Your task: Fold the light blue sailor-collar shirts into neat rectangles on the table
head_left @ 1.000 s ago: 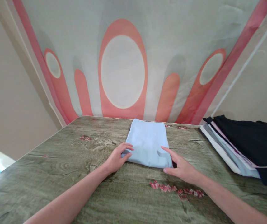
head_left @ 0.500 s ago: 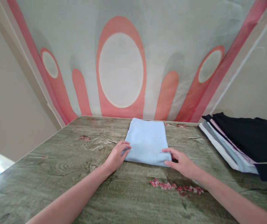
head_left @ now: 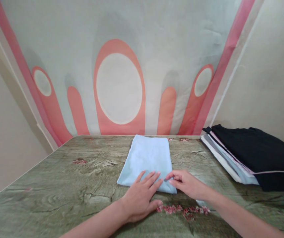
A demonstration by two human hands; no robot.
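A light blue folded garment (head_left: 150,153) lies flat on the wood-patterned table, its far end near the back edge. My left hand (head_left: 143,195) is open and palm down, fingers spread across the garment's near edge and the thumb stretched out to the right. Close by on the right, my right hand (head_left: 185,183) has its fingers curled, with thumb and forefinger close together over the garment's near right part. Whatever may be between those fingertips is hidden. The left fingertips almost meet the right forefinger.
To the right rests a stack of folded clothes (head_left: 251,148), black on top with white, grey and pink layers beneath. A small pale patch (head_left: 201,202) shows under my right wrist. Behind the table (head_left: 57,185) rises a wall with a pink and grey pattern (head_left: 119,129).
My left hand has moved from the garment's left edge to the right and now lies flat on its near edge. My right fingers have drawn together. The camera view has tilted up.
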